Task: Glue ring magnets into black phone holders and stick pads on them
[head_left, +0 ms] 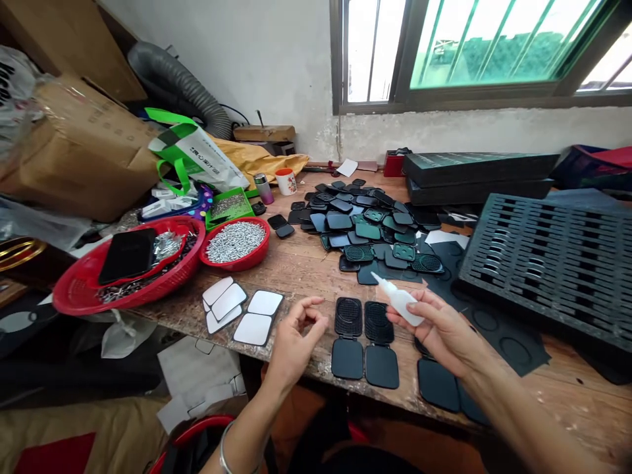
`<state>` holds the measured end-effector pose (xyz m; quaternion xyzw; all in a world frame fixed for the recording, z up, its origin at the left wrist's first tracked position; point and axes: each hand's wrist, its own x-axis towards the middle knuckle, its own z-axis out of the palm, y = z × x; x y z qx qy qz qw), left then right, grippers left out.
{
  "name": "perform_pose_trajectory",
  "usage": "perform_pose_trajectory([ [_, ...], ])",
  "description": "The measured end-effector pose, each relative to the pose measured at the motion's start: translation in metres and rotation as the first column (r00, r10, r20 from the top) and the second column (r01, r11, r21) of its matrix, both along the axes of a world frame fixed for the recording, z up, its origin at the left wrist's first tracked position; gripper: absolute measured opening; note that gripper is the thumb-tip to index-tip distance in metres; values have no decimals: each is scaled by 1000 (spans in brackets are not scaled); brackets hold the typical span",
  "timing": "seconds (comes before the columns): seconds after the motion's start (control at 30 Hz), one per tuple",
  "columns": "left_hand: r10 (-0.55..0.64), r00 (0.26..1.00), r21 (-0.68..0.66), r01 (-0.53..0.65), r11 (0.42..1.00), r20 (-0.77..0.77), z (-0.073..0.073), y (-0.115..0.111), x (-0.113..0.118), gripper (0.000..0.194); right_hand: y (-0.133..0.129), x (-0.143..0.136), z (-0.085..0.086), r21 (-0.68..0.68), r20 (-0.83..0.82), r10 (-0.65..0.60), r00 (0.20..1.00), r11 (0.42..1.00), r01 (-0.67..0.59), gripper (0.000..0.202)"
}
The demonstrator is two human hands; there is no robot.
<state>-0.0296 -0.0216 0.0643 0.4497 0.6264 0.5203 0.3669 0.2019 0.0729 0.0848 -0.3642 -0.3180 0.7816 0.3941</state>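
Note:
My right hand [447,329] grips a small white squeeze bottle [405,304], its narrow nozzle tilted up to the left. Below the bottle lie two black hinged cases [381,363], unfolded side by side, with ridged upper halves and smooth lower halves. More black unfolded cases [438,385] are partly covered by my right hand and forearm. Just left of the first pair, my left hand [296,339] hovers with curved fingers apart and nothing visible in them. White square pads with dark edges [258,316] lie on the table beyond its left side.
A heap of black cases [365,224] covers the table's middle back. At left stand a red basket [74,289] and a smaller red basket of metal pins [237,242]. A black slotted foam tray [548,263] rests at right. A cup [286,182] stands behind.

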Motion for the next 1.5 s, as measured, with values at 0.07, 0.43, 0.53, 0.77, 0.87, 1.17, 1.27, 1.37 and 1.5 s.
perform_pose_trajectory([
  [0.07, -120, 976, -35, 128, 991, 179, 3, 2, 10, 38, -6, -18, -3, 25, -10, 46, 999, 999, -46, 23],
  [0.43, -21, 989, -17, 19, 1000, -149, -8, 74, -36, 41, 28, 6, -3, 793, 607, -540, 583, 459, -400, 15],
  [0.53, 73, 819, -53, -125, 991, -570, -3, 101, -85, 37, 72, 69, -3, 748, 605, -770, 202, 463, -475, 15],
  [0.77, 93, 717, -119, -239, 964, -691, -11, 121, -115, 40, 118, 143, -13, 633, 681, -732, 10, 582, -511, 11],
  [0.87, 84, 727, -121, -225, 967, -682, -20, 120, -119, 44, 124, 148, -14, 647, 688, -723, 52, 580, -495, 9],
  [1.17, 366, 442, 305, -206, 930, -819, -6, 67, -75, 43, 85, 126, 2, 913, 362, -845, 393, 407, 34, 16],
  [1.27, 101, 487, 179, 116, 977, -868, -4, 36, -15, 22, 61, 85, 2, 779, 512, -583, 631, 624, -57, 20],
  [1.37, -96, 438, 30, 273, 962, -894, -10, 8, 40, 39, 45, 42, -8, 583, 568, -224, 792, 789, -195, 29],
  [1.5, -212, 400, -86, 308, 947, -892, -20, -10, 68, 58, 38, 4, -28, 480, 568, -10, 823, 816, -321, 29],
])
